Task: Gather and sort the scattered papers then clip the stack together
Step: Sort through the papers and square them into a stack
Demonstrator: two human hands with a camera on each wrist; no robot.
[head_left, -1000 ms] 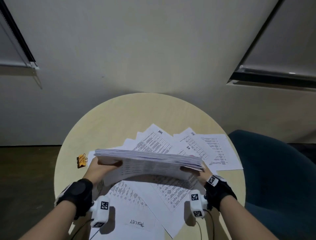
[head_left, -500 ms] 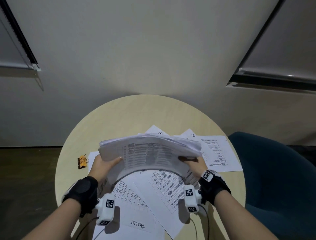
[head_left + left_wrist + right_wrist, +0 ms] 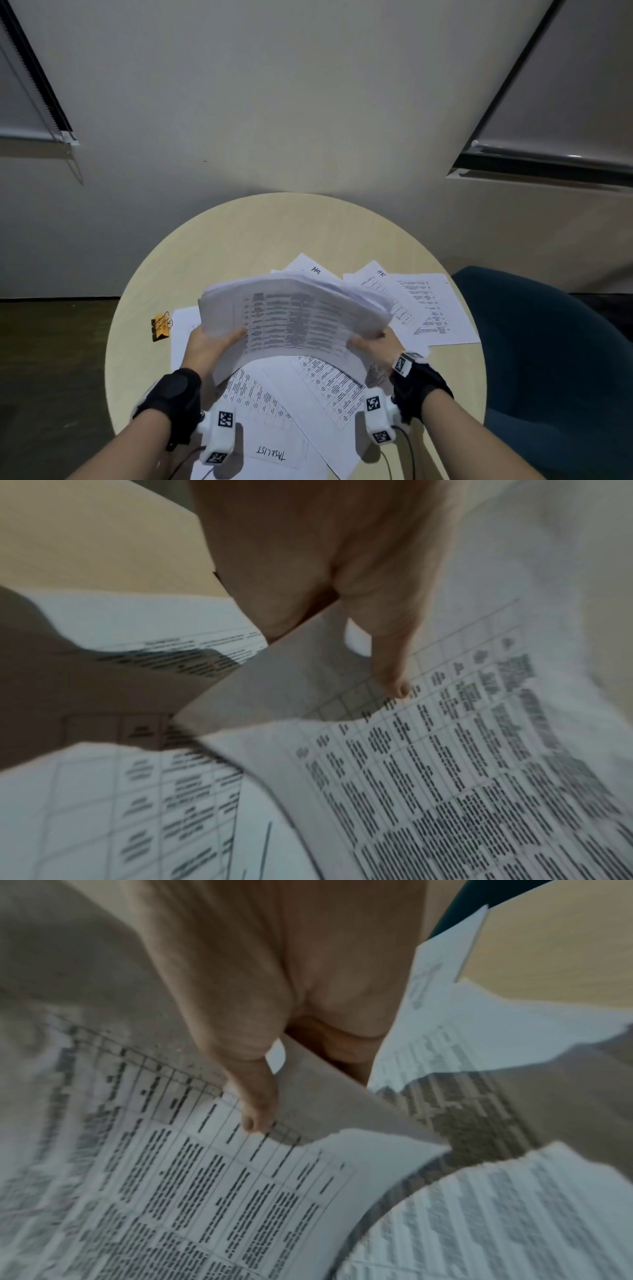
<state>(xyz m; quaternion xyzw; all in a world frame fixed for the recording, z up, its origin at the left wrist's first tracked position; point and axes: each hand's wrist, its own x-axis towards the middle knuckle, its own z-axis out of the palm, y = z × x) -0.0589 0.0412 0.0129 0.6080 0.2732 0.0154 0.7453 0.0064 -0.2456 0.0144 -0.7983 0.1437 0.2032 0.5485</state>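
Gripping paper stack (image 3: 294, 315) w/ left hand (image 3: 209, 346) & right hand (image 3: 375, 344), binder clip (image 3: 161, 325) head view only.

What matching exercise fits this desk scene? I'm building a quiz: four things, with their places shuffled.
Things:
1. paper stack
2. binder clip
3. TASKLIST sheet
4. chair

Places:
A. beside the table, on the right
B. lying at the table's near edge
C. held above the table by the left hand and right hand
D. on the table, left of the papers

Pairs: 1-C, 2-D, 3-B, 4-A
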